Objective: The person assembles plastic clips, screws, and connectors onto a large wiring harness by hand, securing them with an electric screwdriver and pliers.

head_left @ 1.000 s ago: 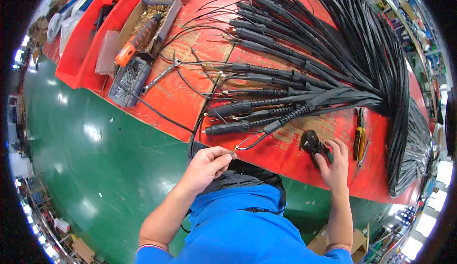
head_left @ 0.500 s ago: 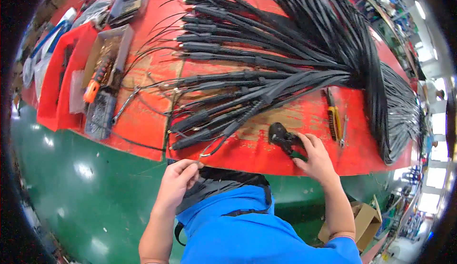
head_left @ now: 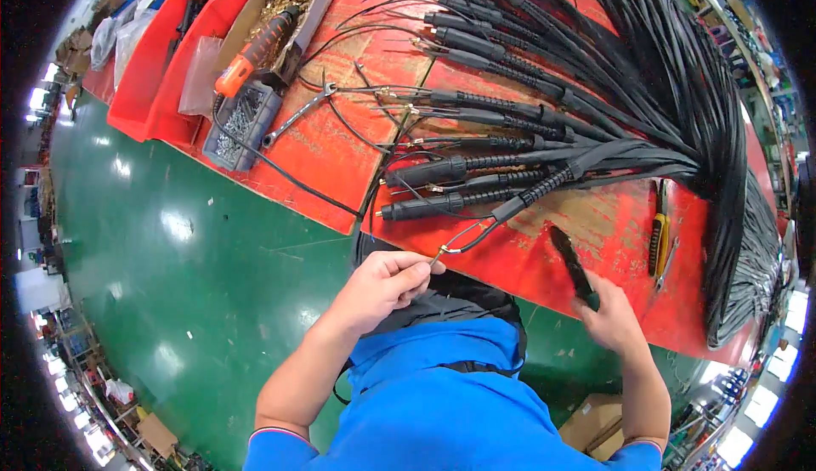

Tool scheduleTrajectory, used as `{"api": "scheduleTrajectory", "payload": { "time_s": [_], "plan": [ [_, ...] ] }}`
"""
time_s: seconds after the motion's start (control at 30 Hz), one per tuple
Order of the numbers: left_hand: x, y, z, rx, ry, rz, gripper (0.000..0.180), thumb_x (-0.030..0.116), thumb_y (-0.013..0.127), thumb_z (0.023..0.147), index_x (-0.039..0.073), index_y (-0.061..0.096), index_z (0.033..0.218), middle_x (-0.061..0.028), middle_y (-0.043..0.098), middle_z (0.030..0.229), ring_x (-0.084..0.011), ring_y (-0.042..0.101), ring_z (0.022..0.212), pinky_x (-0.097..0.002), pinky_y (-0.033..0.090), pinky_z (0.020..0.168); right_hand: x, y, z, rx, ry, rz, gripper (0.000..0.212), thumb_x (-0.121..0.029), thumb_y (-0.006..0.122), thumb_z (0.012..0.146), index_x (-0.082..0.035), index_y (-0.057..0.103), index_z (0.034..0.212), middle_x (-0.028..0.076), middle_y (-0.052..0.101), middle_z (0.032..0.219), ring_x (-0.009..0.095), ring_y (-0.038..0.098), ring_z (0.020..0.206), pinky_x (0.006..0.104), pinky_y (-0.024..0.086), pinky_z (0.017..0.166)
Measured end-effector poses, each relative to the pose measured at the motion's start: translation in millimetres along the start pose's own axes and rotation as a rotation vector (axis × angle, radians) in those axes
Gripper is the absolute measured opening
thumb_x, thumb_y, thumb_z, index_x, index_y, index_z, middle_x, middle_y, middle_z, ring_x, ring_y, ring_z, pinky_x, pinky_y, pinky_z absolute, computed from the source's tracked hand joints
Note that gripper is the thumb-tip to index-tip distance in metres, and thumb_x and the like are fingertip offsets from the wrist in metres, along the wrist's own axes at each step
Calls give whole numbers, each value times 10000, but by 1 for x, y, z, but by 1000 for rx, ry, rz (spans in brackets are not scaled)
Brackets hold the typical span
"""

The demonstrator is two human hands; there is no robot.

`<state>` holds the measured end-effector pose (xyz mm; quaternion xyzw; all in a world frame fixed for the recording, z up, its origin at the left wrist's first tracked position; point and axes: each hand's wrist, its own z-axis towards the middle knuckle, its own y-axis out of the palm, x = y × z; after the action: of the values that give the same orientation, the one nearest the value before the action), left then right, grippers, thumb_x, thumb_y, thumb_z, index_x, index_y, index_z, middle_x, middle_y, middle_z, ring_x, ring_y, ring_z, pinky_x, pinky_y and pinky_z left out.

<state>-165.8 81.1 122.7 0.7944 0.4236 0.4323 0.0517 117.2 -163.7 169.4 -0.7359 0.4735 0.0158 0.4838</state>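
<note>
My left hand [head_left: 387,286] pinches a thin brass-coloured end piece [head_left: 439,253] at the end of a black cable [head_left: 489,226]. Behind that end a ribbed black sleeve [head_left: 544,190] runs back to the large cable bundle. My right hand [head_left: 614,314] grips a dark hand tool [head_left: 571,258] with a green part near the fingers, its exact kind unclear. The tool is held over the front edge of the red table [head_left: 527,275], apart from the cable. Several black cables with thick handle-like ends [head_left: 425,208] lie behind my hands.
A yellow-black utility knife [head_left: 659,237] and a small wrench [head_left: 669,267] lie on the right. To the left are an open-end wrench [head_left: 297,116], a grey tray of screws [head_left: 240,127], an orange-handled tool [head_left: 255,50] and red bins [head_left: 136,101]. A cardboard box [head_left: 591,424] stands below the table.
The view has shifted left and turned. My right hand has lifted the dark tool off the tabletop and turned it. My left hand still pinches the cable end, now raised nearer the table edge.
</note>
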Motion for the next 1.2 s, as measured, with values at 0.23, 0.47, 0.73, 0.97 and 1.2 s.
{"api": "scheduleTrajectory", "payload": {
  "time_s": [0.23, 0.47, 0.73, 0.97, 1.2],
  "plan": [
    [-1, -5, 4, 37, -42, 175, 251, 209, 653, 1019, -11, 720, 1119, 33, 624, 783, -27, 509, 643, -195, 398, 528, -70, 15, 22, -491, -55, 25, 566, -197, 676, 878, -74, 546, 1416, 269, 693, 1110, 442, 670, 1035, 489, 517, 906],
    [2, -5, 3, 58, 24, 281, 250, 210, 658, 1016, -17, 734, 1087, 11, 665, 821, -55, 557, 727, -240, 464, 646, -110, 27, 41, -728, -25, -3, 694, -281, 574, 912, -106, 358, 1548, 300, 642, 1265, 452, 620, 1180, 531, 477, 1023],
    [-3, -4, 3, 63, 130, 352, 236, 179, 667, 1007, -37, 727, 1082, -27, 729, 927, -87, 636, 864, -275, 524, 771, -113, 42, 42, -629, -154, -11, 696, -254, 562, 913, -11, 335, 1524, 309, 567, 1377, 456, 579, 1243, 519, 457, 1076],
    [-9, -2, 4, 179, 335, 628, 177, 120, 690, 960, -37, 722, 1037, -136, 721, 904, -219, 689, 820, -326, 530, 739, -118, 44, 41, -584, -171, -8, 709, -234, 573, 904, -17, 318, 1529, 328, 541, 1377, 472, 561, 1259, 521, 463, 1072],
    [-14, 1, 8, 247, 422, 729, 119, 68, 691, 926, -49, 699, 945, -123, 652, 804, -214, 632, 726, -334, 494, 671, -123, 45, 43, -586, -104, -44, 729, -209, 622, 889, -30, 333, 1533, 283, 555, 1393, 451, 566, 1260, 515, 471, 1054]
  ]
}}
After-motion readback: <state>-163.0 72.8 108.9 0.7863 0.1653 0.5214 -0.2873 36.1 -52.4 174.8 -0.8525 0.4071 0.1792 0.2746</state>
